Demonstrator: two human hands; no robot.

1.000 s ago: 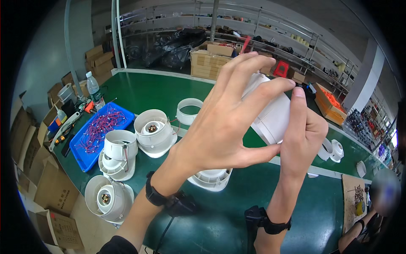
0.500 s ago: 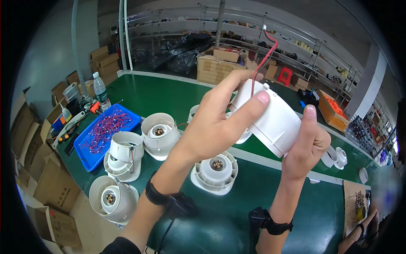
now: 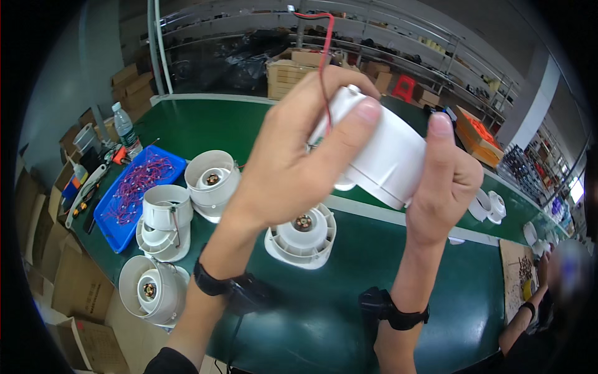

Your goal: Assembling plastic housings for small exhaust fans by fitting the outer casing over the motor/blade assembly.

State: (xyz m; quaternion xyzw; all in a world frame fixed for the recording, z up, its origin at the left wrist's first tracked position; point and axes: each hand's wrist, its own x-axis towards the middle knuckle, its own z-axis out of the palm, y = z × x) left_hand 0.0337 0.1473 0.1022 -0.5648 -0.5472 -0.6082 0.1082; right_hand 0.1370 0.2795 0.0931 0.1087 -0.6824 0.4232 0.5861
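Both hands hold up a white plastic ring-shaped housing (image 3: 389, 153), tilted above the green table. My left hand (image 3: 293, 140) grips its left side, thumb across the outer wall and fingers behind. My right hand (image 3: 443, 177) clasps the right edge, thumb pointing up. A red and black wire (image 3: 326, 43) with a small white plug rises from the housing beside my left thumb. Beneath my hands, a white round motor base (image 3: 303, 234) with a copper-coloured centre sits on the table. The housing's inner side is mostly hidden.
Several white housings with motors (image 3: 212, 181) stand at the left. A blue tray (image 3: 112, 215) holds tangled red wires, with a water bottle (image 3: 126, 131) behind it. More white parts (image 3: 495, 207) lie at the right, where another person's arm (image 3: 523, 324) rests by a brown board (image 3: 511, 280).
The housing and both hands have moved up and slightly left in the picture. The view has shifted, so the table items appear further left. Both hands keep hold of the housing.
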